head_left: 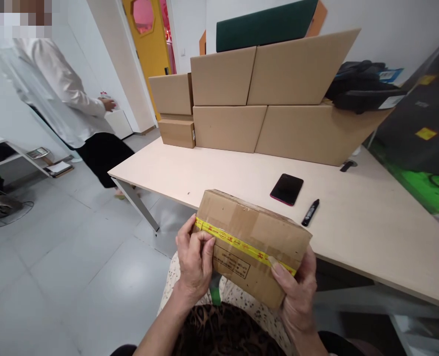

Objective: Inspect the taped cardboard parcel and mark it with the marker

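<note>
"Gripping what, at lower center?"
"A taped carton (256, 235), its ends clasped by the fingers of left hand (194, 259) and right hand (297, 296)."
"Beyond?"
"Tabletop (219, 170), bearing marker (310, 212) and phone (286, 189), center right; stacked boxes (279, 84), upper center."

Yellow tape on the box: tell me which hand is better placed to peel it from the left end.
Probably the left hand: it is at that end of the yellow tape, while the right hand grips the opposite end of the box and could steady it.
</note>
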`<state>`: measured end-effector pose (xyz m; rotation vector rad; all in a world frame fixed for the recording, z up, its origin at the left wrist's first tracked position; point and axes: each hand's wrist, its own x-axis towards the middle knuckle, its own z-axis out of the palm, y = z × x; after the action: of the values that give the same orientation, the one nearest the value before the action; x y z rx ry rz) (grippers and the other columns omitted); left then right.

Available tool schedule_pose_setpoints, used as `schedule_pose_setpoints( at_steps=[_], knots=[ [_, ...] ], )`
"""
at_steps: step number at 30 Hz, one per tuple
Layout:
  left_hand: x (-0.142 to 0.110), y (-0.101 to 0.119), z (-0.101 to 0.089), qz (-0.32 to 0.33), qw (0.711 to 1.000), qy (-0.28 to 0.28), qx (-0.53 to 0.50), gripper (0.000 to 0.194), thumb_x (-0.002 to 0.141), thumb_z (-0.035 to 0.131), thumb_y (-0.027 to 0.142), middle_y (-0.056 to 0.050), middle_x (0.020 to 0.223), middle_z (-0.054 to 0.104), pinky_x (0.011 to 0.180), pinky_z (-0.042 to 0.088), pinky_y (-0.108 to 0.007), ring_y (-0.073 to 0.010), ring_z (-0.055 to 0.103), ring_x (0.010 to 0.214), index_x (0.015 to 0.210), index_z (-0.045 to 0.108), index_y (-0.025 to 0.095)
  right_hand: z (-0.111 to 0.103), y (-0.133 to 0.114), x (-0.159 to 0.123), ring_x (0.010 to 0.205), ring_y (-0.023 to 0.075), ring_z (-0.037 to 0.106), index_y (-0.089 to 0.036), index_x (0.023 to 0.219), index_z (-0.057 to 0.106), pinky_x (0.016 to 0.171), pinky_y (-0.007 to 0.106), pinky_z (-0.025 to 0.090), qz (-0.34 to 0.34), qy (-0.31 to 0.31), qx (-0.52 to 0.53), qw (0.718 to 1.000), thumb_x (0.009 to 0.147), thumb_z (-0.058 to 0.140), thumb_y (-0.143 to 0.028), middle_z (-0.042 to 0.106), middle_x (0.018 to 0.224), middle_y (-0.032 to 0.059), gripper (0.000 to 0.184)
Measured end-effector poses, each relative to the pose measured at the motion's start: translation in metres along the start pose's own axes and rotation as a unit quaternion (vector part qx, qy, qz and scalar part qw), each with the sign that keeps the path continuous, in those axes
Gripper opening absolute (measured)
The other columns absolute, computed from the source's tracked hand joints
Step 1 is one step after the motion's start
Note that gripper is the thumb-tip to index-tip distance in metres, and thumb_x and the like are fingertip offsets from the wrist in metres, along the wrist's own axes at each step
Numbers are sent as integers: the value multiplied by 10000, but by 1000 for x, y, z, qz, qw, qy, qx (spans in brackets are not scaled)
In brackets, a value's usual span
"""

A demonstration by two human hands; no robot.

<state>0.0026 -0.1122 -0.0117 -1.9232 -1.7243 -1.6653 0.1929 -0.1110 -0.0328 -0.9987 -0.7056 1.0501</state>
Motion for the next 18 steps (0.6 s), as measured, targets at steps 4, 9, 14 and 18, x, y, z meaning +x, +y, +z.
schedule_pose_setpoints(
  at_steps=[4,9,14,18],
  knots=[
    [10,0,-9,-129,979,50,-148,150,1018,522,317,-90,1196,663,956,524,-364,-212,641,1127,1079,630,233,-3,2,0,1161,322,617,-322,1470,496,970,489,518,12,-2,5,1000,736,807,-376,619,1377,77,799],
    [36,-2,-16,-326,904,-95,-259,446,906,642,539,-85,1095,734,792,565,-296,-210,694,943,1183,636,190,-3,1,-1,1202,332,605,-325,1472,495,985,489,507,-10,-8,10,1000,732,809,-350,607,1407,77,805],
    [35,-6,-6,-339,883,-130,-297,509,839,721,532,-87,1154,711,893,560,-317,-224,678,1037,1205,601,199,2,-1,0,1323,368,532,-317,1468,495,1021,509,484,-25,-22,5,999,721,823,-333,550,1499,91,816],
    [32,-10,-5,-383,835,-156,-362,689,699,857,522,-100,1181,694,838,591,-346,-246,701,1011,1218,510,234,-3,0,3,1316,368,542,-319,1461,505,1016,505,485,-38,-24,3,999,714,831,-324,575,1478,86,816]
  ],
)
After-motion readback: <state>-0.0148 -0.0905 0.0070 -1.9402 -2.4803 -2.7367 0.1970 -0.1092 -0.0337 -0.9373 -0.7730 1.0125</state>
